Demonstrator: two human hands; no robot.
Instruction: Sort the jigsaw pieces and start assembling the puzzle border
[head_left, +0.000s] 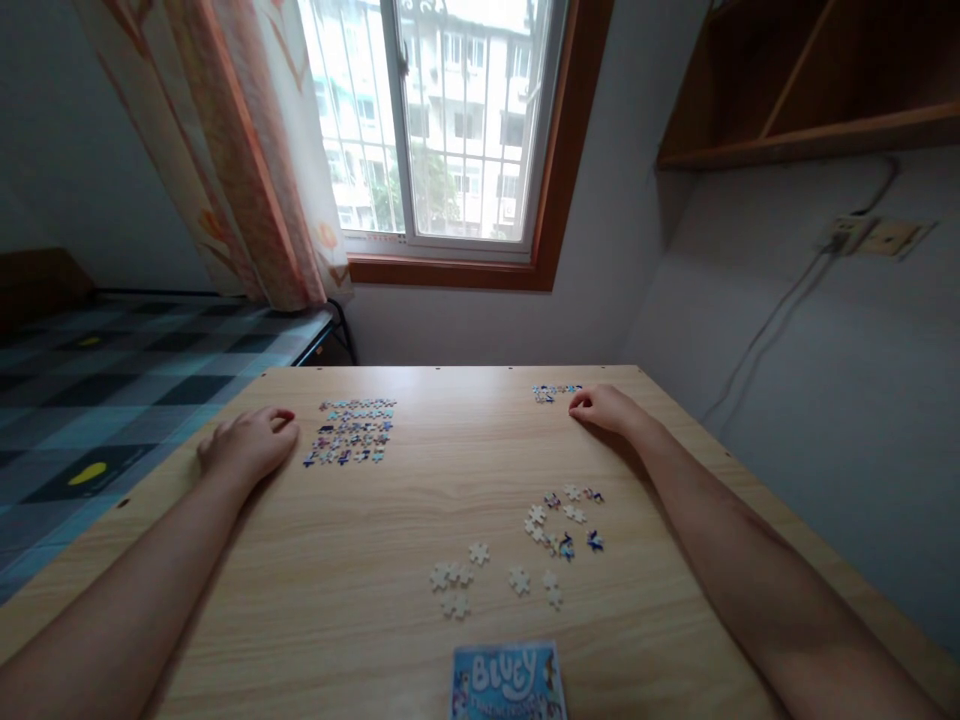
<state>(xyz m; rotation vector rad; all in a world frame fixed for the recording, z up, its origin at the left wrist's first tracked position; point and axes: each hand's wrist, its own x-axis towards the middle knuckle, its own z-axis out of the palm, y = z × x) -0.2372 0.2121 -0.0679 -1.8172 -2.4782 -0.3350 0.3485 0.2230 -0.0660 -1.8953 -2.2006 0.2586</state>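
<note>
My left hand (255, 442) rests on the table's left side, fingers loosely bent with a small gap between thumb and forefinger; it appears to hold nothing. Right of it lie jigsaw pieces (352, 435) in several neat rows, picture side up. At the far right, my right hand (606, 408) has its thumb and fingertips pinched together at the tabletop. Whatever is between them is hidden. Just left of those fingertips is a smaller group of puzzle pieces (546, 395) in short rows.
Loose puzzle pieces (536, 520), some plain side up, are scattered mid-right on the wooden table (337, 560). More plain pieces (454, 577) lie nearer me. A blue "Bluey" box (508, 682) sits at the front. A bed (150, 345) stands left, a window (450, 130) ahead.
</note>
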